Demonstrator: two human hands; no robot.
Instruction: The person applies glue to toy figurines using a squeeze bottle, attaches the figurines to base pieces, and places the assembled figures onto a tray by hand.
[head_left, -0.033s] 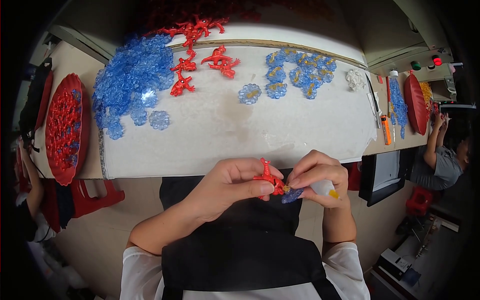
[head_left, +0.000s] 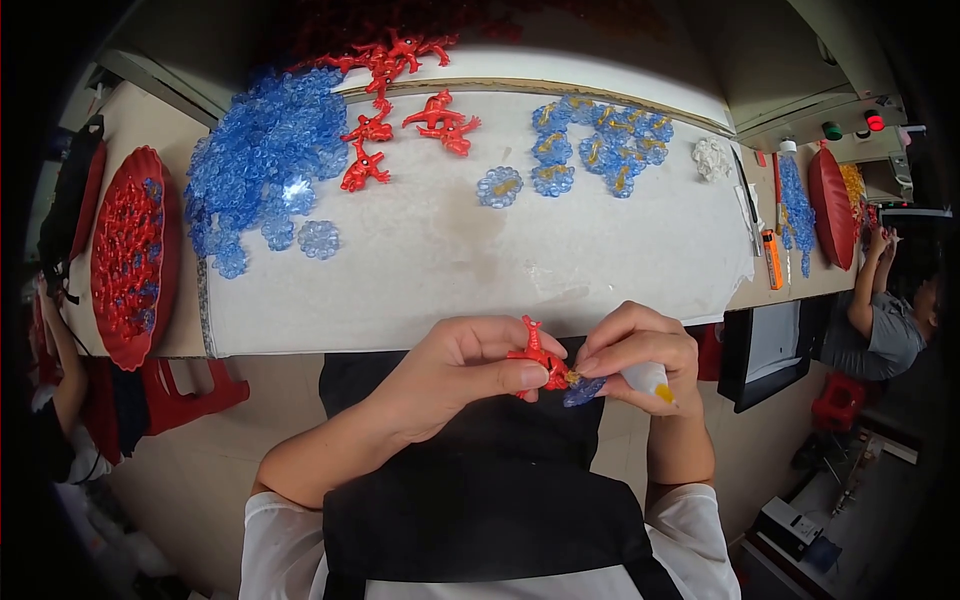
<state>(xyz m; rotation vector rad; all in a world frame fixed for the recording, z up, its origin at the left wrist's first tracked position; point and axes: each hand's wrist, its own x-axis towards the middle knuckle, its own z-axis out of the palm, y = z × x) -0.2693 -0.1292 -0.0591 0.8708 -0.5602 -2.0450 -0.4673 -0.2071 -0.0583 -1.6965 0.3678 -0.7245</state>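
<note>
Just in front of the table's near edge, my left hand (head_left: 462,368) is closed on a small glossy red animal figurine (head_left: 538,352), thumb across its side. My right hand (head_left: 645,350) pinches a clear blue flower-shaped piece (head_left: 583,391) against the figurine's right end. A yellowish patch (head_left: 572,378) shows where the two meet. Also tucked in my right hand is a white tube (head_left: 642,377) with a yellow end, partly covered by the fingers.
Blue pieces are heaped (head_left: 265,140) at the table's left. Several red figurines (head_left: 440,125) lie at the back. Blue pieces with yellow streaks (head_left: 620,145) sit back right. A red tray (head_left: 140,260) stands left; an orange-handled tool (head_left: 772,260) lies right. Other people work at both sides.
The white tube in my right hand has tilted slightly, its yellow end a little lower. Both hands keep the figurine and blue piece in the same place.
</note>
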